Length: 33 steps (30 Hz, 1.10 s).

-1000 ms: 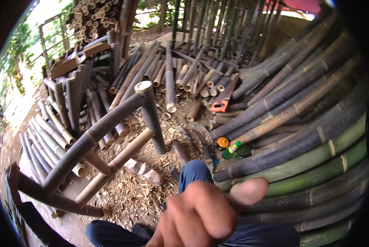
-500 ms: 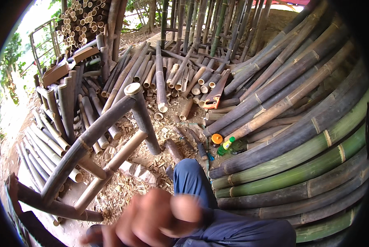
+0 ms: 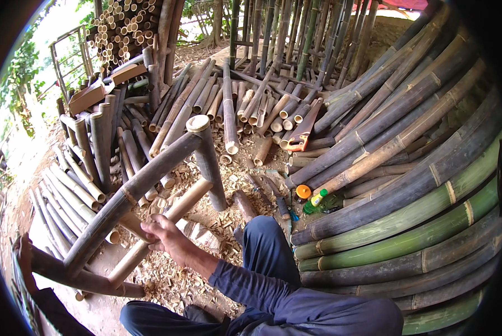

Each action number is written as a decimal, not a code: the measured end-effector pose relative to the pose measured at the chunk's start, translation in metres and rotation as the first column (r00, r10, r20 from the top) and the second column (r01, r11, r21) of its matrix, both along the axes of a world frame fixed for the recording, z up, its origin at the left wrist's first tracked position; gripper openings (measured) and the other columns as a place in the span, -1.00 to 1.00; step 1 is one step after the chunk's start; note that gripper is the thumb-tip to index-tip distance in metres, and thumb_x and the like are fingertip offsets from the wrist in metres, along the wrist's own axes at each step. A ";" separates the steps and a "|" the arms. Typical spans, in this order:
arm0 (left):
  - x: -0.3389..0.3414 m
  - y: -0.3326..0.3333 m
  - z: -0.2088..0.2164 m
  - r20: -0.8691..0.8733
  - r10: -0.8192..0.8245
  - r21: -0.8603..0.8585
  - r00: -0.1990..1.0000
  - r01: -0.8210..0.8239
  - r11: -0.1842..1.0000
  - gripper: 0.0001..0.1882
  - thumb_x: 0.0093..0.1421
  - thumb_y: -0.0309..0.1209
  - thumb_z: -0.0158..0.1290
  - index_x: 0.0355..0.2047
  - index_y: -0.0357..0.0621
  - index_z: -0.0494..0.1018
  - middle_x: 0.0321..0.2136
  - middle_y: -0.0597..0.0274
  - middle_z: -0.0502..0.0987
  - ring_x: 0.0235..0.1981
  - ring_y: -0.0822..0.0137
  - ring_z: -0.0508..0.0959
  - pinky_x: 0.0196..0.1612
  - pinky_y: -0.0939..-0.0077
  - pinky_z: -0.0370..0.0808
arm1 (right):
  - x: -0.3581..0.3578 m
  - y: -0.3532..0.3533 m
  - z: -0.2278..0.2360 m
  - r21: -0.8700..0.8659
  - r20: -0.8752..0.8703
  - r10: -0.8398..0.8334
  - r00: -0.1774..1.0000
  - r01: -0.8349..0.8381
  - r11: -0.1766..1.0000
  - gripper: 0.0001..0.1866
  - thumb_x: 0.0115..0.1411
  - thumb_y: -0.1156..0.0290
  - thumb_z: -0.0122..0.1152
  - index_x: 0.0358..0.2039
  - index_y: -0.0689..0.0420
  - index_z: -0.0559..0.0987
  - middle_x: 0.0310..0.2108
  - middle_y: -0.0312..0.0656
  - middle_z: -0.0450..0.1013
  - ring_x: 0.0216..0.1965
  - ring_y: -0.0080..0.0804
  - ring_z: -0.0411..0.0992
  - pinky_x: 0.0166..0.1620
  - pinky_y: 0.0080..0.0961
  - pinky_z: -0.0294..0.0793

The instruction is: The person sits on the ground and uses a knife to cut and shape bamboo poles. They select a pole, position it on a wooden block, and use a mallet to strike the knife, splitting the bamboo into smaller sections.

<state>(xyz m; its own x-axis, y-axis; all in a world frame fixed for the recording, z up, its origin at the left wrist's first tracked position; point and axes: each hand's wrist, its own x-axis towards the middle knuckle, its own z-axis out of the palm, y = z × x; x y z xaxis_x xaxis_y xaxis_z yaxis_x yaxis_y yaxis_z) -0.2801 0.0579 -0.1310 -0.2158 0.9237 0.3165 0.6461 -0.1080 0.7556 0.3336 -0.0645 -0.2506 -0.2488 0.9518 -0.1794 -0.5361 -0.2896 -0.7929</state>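
Note:
A bamboo frame [image 3: 125, 193] of dark and paler poles stands tilted at left, with a short crosspiece and a pale rail [image 3: 186, 201] joined to it. My right hand [image 3: 169, 238], reaching in from the lower right, has its fingers closed at the joint of the crosspiece and the pale rail. Part of that joint is hidden behind the fingers. At the far left rim, a dim brown shape like my left hand [image 3: 24, 260] with a dark sleeve [image 3: 55, 313] is beside the end of the dark bottom pole [image 3: 88, 280]. Its fingers are too shadowed to make out.
Bamboo chips [image 3: 234, 176] cover the ground. Long bamboo poles [image 3: 374, 229] are stacked at right. A saw with an orange handle [image 3: 300, 140] leans on cut bamboo; a green bottle [image 3: 315, 201] and an orange-lidded jar [image 3: 303, 192] stand near my knee [image 3: 265, 235].
My right hand, blurred in front of my lap before, has moved forward and left onto the bamboo frame. The whole view has shifted slightly.

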 end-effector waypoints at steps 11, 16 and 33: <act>0.138 -0.103 0.044 -0.296 0.000 0.028 0.955 0.008 1.000 -0.65 0.32 -0.10 0.05 -0.39 -0.16 0.45 -0.60 0.39 0.24 -0.56 0.49 0.23 -0.46 0.43 0.19 | -0.004 0.047 -0.017 0.048 -0.125 -0.056 0.991 0.062 0.997 -0.20 0.15 -0.13 0.44 0.28 -0.13 0.28 0.12 -0.24 0.37 0.08 -0.36 0.37 0.03 -0.25 0.48; 0.161 -0.152 0.047 -0.151 0.004 0.061 0.989 0.005 0.998 -0.65 0.25 -0.19 0.13 -0.08 -0.16 0.48 -0.20 0.23 0.41 -0.15 0.40 0.38 0.02 0.43 0.31 | -0.007 0.050 -0.013 0.098 -0.125 -0.096 0.987 0.109 0.989 -0.18 0.14 -0.17 0.45 0.26 -0.05 0.31 0.05 -0.26 0.41 0.06 -0.42 0.38 0.03 -0.30 0.46; 0.271 -0.219 0.116 0.128 -0.080 0.372 0.989 0.027 0.928 -0.49 0.28 -0.12 0.16 0.13 -0.18 0.50 -0.17 0.29 0.51 -0.18 0.44 0.49 0.02 0.53 0.41 | 0.134 0.037 0.218 0.699 0.000 -0.481 0.877 0.344 0.627 -0.49 0.24 -0.10 0.35 -0.09 0.10 0.64 -0.24 -0.34 0.53 -0.21 -0.57 0.41 -0.13 -0.52 0.40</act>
